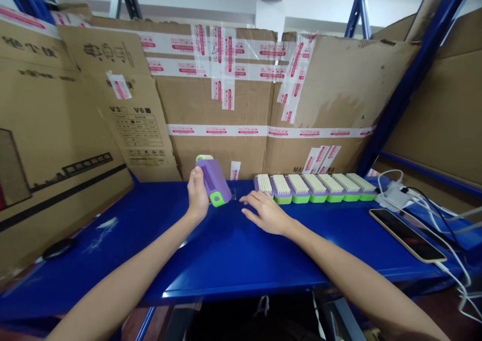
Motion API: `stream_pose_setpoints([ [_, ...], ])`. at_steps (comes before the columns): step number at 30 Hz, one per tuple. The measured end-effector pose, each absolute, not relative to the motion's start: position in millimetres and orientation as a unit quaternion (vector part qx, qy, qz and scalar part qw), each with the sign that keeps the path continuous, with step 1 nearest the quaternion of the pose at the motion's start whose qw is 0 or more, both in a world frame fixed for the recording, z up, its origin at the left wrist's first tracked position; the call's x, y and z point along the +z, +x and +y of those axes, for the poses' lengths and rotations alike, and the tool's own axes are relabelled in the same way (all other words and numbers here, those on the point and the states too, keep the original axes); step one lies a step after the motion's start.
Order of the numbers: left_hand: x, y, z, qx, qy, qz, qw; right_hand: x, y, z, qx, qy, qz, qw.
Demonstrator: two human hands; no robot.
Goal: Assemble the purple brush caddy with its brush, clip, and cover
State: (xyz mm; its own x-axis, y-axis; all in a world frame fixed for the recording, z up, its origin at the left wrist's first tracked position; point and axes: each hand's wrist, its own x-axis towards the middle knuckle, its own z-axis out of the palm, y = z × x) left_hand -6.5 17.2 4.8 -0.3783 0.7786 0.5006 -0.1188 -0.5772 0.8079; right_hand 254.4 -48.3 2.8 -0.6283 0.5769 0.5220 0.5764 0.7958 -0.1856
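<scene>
Gripping one purple-and-green block (217,181), the left hand (198,194) holds it above the blue table (222,260). Right hand (266,213): fingers loosely parted, positioned right of the held block, near a row of seven bristled blocks (315,186).

Smooth plastic on that purple-green block (217,180), glossy metal-look bench (226,260), matt cardbd (188,102) along its back edge w/ shiny tape (229,54)!

Purple-and-green block (219,180), blue tabletop (226,260), brown cardboard (188,102)
</scene>
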Motion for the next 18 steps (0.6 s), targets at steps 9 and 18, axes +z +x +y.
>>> stream_pose_setpoints([
  [9, 7.5, -3.1, 15.9, 0.745, 0.442, 0.409, 0.288, -2.7, 253.7, -47.3, 0.014, -0.294, -0.922, 0.253],
  [18, -3.1, -4.4, 26.7, 0.697, 0.435, 0.456, 0.343, -5.9, 257.4, -46.9, 0.080, -0.331, -0.919, 0.199],
])
